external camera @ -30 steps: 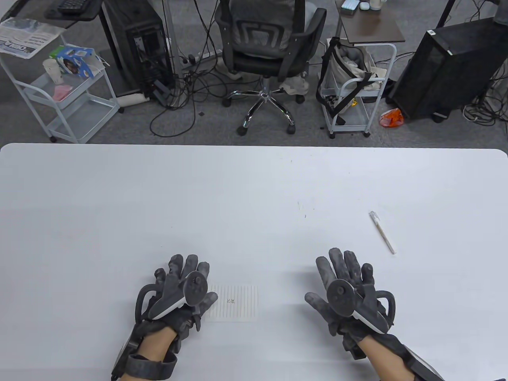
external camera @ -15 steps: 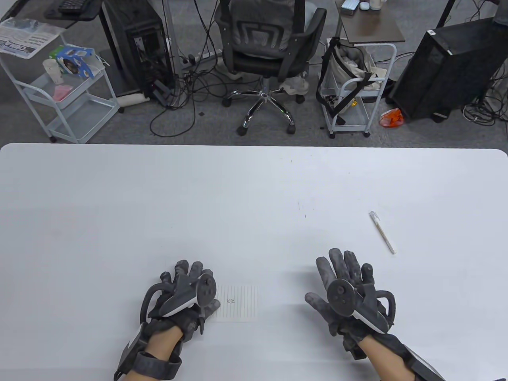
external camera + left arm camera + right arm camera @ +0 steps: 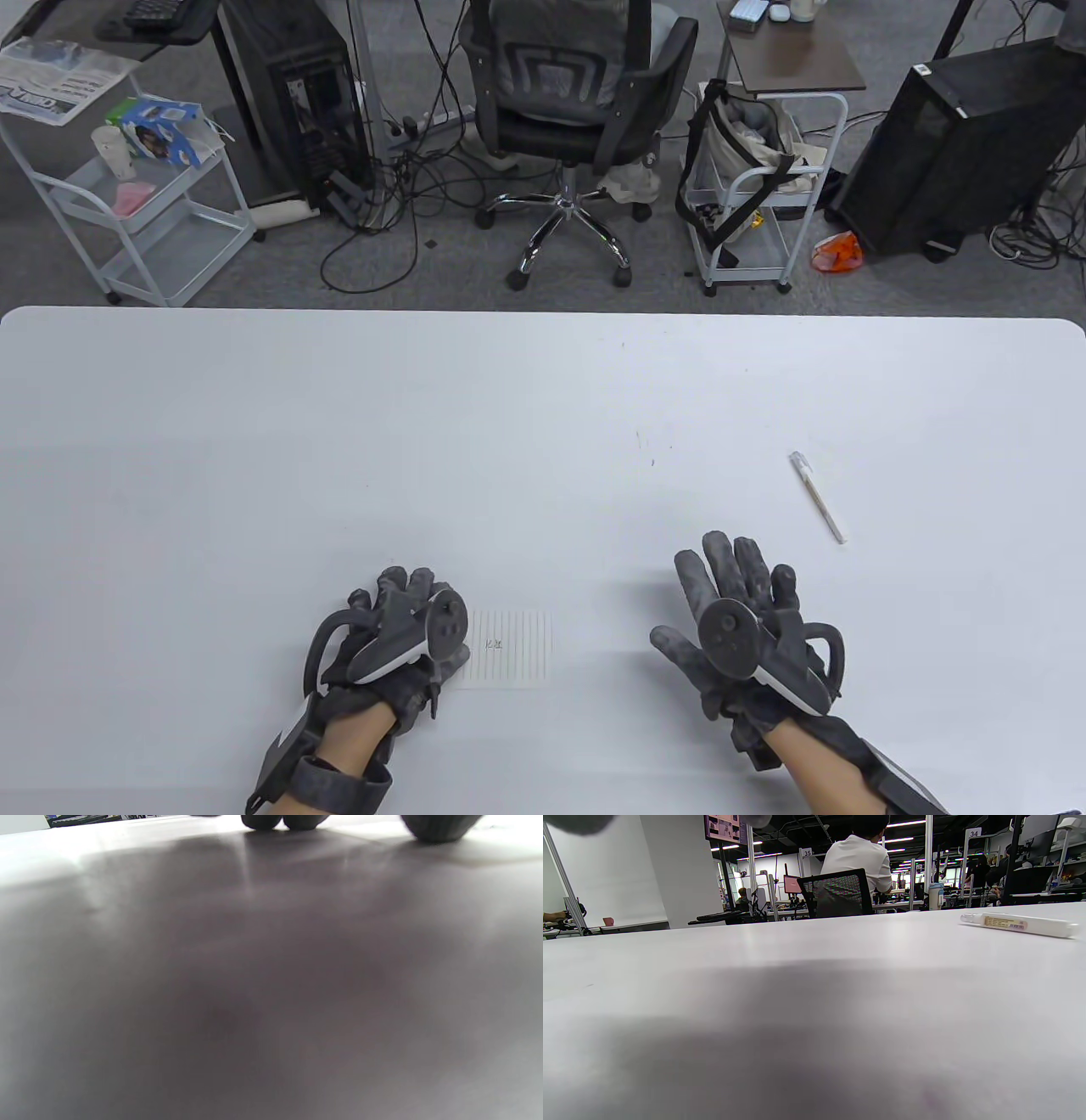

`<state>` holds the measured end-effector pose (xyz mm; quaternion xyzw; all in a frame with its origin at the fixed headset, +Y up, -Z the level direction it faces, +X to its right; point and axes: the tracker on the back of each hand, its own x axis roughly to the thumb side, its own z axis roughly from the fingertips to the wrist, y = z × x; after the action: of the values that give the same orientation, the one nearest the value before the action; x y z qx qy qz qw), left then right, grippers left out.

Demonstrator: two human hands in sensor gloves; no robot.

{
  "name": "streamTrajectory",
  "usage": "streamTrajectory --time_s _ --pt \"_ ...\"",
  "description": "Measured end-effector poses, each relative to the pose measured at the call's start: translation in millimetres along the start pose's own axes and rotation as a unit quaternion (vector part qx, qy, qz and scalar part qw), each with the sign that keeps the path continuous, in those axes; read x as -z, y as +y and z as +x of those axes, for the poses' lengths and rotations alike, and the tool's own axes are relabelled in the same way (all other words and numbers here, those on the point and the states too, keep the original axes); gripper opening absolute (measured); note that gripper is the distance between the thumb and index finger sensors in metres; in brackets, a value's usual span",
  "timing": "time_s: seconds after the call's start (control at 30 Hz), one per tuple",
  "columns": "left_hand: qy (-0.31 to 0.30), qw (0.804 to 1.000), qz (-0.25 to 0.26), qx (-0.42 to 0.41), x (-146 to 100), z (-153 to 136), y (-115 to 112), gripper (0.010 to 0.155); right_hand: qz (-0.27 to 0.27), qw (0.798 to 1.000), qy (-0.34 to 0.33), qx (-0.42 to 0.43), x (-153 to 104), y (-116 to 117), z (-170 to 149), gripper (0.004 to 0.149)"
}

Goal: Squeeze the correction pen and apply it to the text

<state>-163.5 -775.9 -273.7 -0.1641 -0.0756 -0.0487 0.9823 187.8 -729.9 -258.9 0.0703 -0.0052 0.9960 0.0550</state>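
A white correction pen [image 3: 819, 497] lies on the white table [image 3: 543, 407], right of centre; it also shows in the right wrist view [image 3: 1020, 924]. A small lined paper [image 3: 509, 649] with a short handwritten mark lies near the front edge. My left hand [image 3: 407, 611] rests on the table at the paper's left edge, its fingers curled, and its fingertips [image 3: 263, 820] touch the surface. My right hand [image 3: 721, 577] lies flat and spread on the table, empty, below and left of the pen.
Beyond the table's far edge stand an office chair [image 3: 568, 102], two white carts [image 3: 144, 195] [image 3: 755, 187] and computer towers [image 3: 950, 144] on the floor.
My left hand has slid right and back toward the paper's left edge, and its fingers have curled in. The right hand, pen and paper have not moved.
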Motion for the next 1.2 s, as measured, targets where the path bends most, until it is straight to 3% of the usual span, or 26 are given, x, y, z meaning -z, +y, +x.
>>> streamTrajectory --time_s 0.57,1.2 --pt "-0.006 0.999 0.040 0.012 -4.4 11.2 2.7 0.070 0.006 1.000 0.014 0.010 0.5 2.0 -3.2 0.083" --pt "0.003 0.995 0.083 -0.059 -5.3 0.3 4.7 0.049 0.009 1.000 0.012 0.007 0.5 2.1 -2.2 0.083"
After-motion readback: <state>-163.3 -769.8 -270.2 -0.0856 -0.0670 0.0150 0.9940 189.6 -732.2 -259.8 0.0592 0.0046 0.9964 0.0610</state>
